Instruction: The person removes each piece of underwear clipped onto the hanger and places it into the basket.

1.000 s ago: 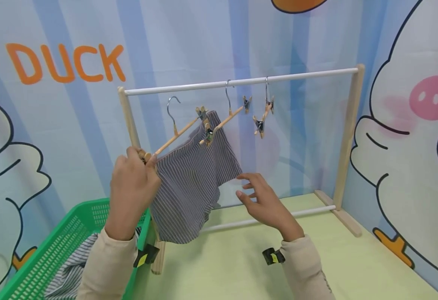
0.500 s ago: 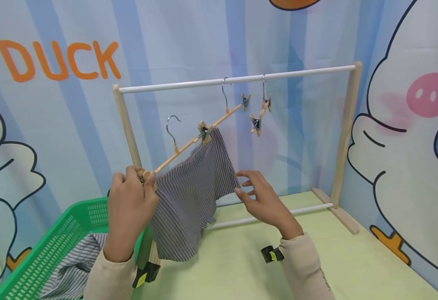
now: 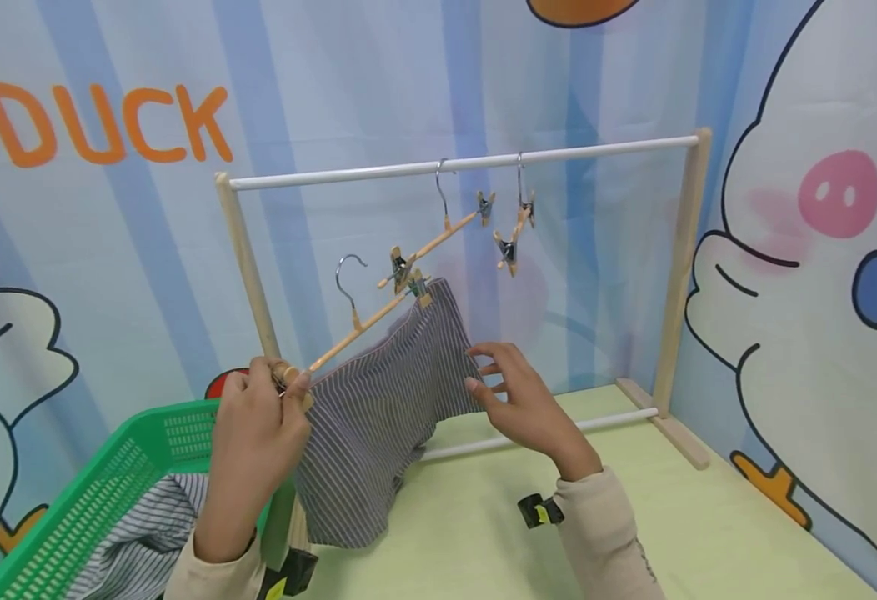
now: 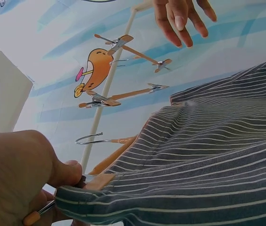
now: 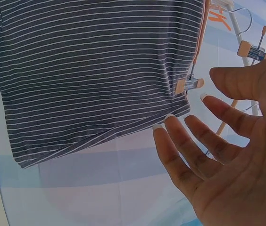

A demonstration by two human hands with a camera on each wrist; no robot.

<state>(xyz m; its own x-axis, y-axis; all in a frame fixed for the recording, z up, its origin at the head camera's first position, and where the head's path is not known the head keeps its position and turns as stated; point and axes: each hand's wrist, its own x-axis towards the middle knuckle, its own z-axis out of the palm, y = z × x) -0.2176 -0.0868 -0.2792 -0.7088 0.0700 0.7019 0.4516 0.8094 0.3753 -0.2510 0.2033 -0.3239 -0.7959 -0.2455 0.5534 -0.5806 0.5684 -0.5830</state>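
Observation:
My left hand (image 3: 258, 433) grips the clip at the near left end of a wooden clip hanger (image 3: 352, 337). From this hanger hang dark shorts (image 3: 378, 433) with thin white stripes, tilted upward to the right. At the other end, a clip (image 5: 188, 85) bites the waistband corner in the right wrist view. The hanger's metal hook (image 3: 344, 283) is off the rail. My right hand (image 3: 521, 404), fingers spread and slightly bent, is beside the right edge of the shorts and holds nothing; whether a fingertip touches the cloth is unclear.
A rack with a white rail (image 3: 378, 173) and wooden posts stands behind. Two clip hangers (image 3: 446, 237) (image 3: 513, 233) hang from it without garments. A green basket (image 3: 119, 467) at the left contains striped cloth (image 3: 149, 525).
My left hand has moved down with the hanger and shorts, so the hook is farther below the rail. The right hand has stayed by the right edge of the shorts.

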